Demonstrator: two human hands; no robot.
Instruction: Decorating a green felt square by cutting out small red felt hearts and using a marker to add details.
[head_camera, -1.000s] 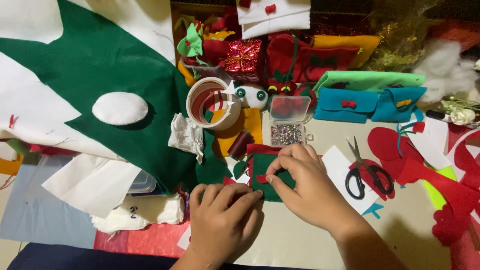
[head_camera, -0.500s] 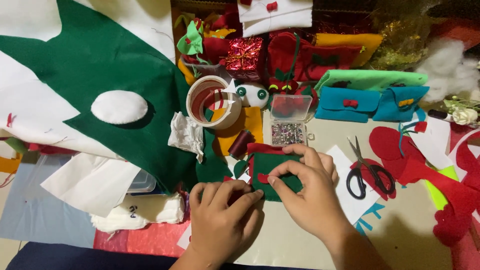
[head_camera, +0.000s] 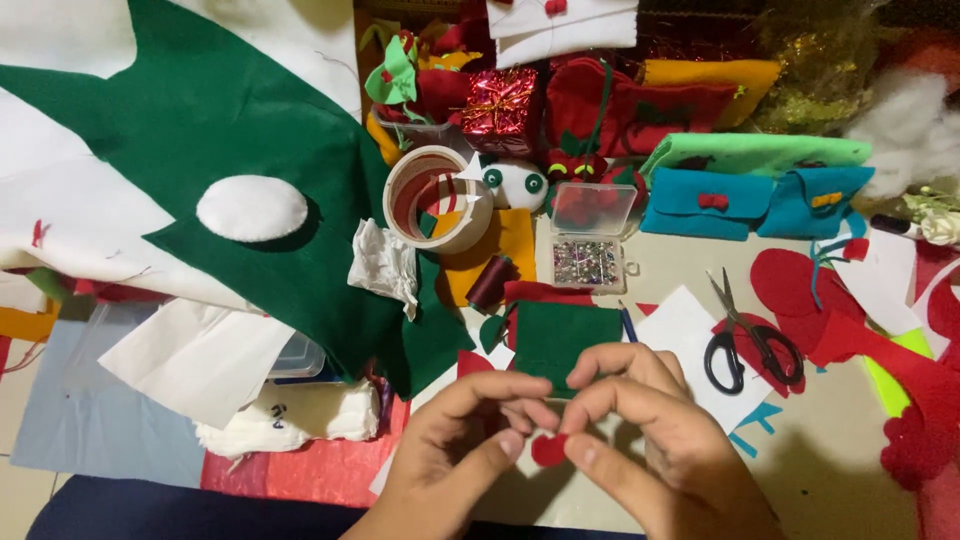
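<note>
My left hand and my right hand meet at the bottom centre, fingertips together on a small red felt piece. Just beyond the fingers lies a dark green felt square with red felt under its far edge. Which fingers carry the piece's weight I cannot tell; both hands pinch it.
Black-handled scissors lie on white paper to the right. A clear box of pins, a dark red thread spool and a tape roll sit beyond the green square. A large green and white felt sheet fills the left. Felt pouches crowd the back.
Both hands have come back toward me from the green square. They now pinch a small red felt piece between them, where before the right hand was pressing on the green felt.
</note>
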